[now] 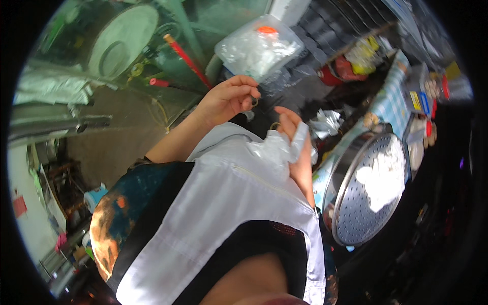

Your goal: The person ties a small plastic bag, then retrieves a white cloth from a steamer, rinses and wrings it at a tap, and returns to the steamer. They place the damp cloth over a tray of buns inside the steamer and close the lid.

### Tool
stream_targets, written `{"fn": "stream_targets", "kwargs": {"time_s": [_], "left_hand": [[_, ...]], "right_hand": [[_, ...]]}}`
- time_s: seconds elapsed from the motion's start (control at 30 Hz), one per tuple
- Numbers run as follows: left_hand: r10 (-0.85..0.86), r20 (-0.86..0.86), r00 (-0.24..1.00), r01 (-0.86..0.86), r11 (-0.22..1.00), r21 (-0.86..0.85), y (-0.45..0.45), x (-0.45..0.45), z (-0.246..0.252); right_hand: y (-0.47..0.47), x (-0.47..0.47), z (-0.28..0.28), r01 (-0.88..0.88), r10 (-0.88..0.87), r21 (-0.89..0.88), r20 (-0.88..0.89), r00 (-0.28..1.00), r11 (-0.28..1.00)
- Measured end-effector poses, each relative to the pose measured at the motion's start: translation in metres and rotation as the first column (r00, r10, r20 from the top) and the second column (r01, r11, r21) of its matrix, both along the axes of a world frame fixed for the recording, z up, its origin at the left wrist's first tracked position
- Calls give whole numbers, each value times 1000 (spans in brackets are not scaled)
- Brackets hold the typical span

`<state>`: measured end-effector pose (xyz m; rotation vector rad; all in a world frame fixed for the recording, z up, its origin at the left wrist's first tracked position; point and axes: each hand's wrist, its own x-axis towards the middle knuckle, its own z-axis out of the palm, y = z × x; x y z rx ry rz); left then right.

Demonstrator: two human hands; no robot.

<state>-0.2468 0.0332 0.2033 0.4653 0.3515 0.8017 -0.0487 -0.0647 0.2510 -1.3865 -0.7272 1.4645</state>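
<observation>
My left hand [238, 95] is held up in front of me, fingers curled and thumb close to the index finger. A ring circles one of its fingers; whether something thin is pinched there I cannot tell. Lower and to the right, my right hand [291, 129] has a thin translucent plastic bag [272, 150] gathered in it, with one strip lying across the fingers. The bag hangs in front of my white apron [232, 190]. It hides part of the palm. A gap separates the two hands.
To the right, a perforated steel steamer tray [354, 221] bears a white, overexposed mass [383, 179]. It stands by a blue checked cloth [398, 95] and red-lidded jars [431, 129]. Ahead is a clear plastic bin [223, 49] with plastic bags inside. A red pole [187, 59] leans at left.
</observation>
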Motion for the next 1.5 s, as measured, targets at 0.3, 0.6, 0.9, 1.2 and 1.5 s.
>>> {"fn": "stream_targets", "kwargs": {"time_s": [0.3, 0.6, 0.9, 1.2, 1.5], "left_hand": [[-251, -192, 949, 268, 961, 72, -11, 64, 30], [-474, -172, 864, 496, 860, 118, -8, 43, 26], [-152, 69, 986, 154, 988, -29, -18, 22, 20], [738, -123, 663, -743, 629, -230, -31, -158, -111], [981, -164, -104, -937, -152, -315, -74, -386, -180]], "right_hand": [[-11, 7, 0, 153, -151, 14, -74, 986, 988], [-17, 3, 0, 223, -238, 135, 112, 965, 965], [5, -22, -13, -2, 3, 14, -48, 999, 1000], [2, -27, -14, -157, 73, 200, 374, 924, 967], [-1, -22, -35, -102, 93, 59, 151, 984, 993]]}}
